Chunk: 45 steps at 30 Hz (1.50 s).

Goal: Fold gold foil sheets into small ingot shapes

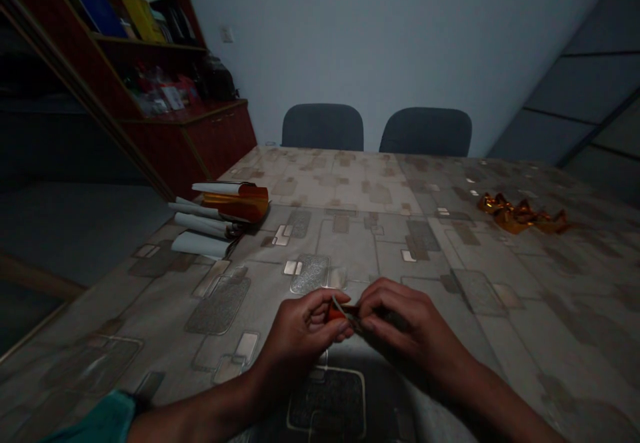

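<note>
A small folded piece of orange-gold foil paper point(338, 309) with a pale edge is held between my two hands above the near part of the table. My left hand point(313, 320) pinches its left side between thumb and fingers. On the other side, the fingers of my right hand point(400, 316) are closed on the paper's right end, covering part of it. Curled sheets of gold foil paper point(250, 203) with pale backs lie at the table's left edge. Several folded shiny gold paper shapes point(520, 215) sit together at the right.
A patterned cloth covers the table point(350, 183). Two dark chairs, a left one point(323, 126) and a right one point(426, 131), stand behind its far edge. At the left is a reddish wooden cabinet point(200, 140) with shelves holding various items.
</note>
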Available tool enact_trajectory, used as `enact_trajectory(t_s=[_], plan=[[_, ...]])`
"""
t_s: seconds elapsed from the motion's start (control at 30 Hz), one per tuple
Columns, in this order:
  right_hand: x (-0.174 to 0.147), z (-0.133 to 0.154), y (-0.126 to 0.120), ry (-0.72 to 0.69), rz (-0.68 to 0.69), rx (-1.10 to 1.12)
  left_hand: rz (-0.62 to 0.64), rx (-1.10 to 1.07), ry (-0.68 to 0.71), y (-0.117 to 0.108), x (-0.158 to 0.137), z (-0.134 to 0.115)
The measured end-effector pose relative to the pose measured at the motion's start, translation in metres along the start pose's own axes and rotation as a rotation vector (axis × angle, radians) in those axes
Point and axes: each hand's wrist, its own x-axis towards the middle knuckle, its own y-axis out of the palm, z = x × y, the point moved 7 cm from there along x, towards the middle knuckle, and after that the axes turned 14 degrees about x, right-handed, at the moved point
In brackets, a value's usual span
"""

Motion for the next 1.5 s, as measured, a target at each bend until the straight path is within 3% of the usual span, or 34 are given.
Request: enact_trajectory(t_s=[0.17, 0.37, 0.57, 0.9, 1.2, 1.5], plan=[[-0.002, -0.008, 0.002, 0.014, 0.007, -0.056, 0.023, 0.106, 0.032, 0.002, 0.0, -0.006], [-0.003, -0.004, 0.004, 0.053, 0.072, -0.029, 0.053, -0.089, -0.017, 0.004, 0.001, 0.001], [-0.001, -0.002, 0.0, 0.0, 0.003, -0.052, 0.052, -0.094, -0.034, 0.005, 0.001, 0.005], [-0.002, -0.012, 0.01, -0.062, 0.032, -0.087, 0.072, 0.214, 0.105, 0.005, -0.001, -0.014], [-0.003, -0.01, 0.007, -0.03, 0.013, -0.08, 0.05, -0.076, 0.0, 0.005, 0.002, 0.003], [-0.003, -0.013, 0.015, -0.071, 0.001, -0.105, 0.096, 0.116, 0.089, 0.006, 0.001, -0.005]])
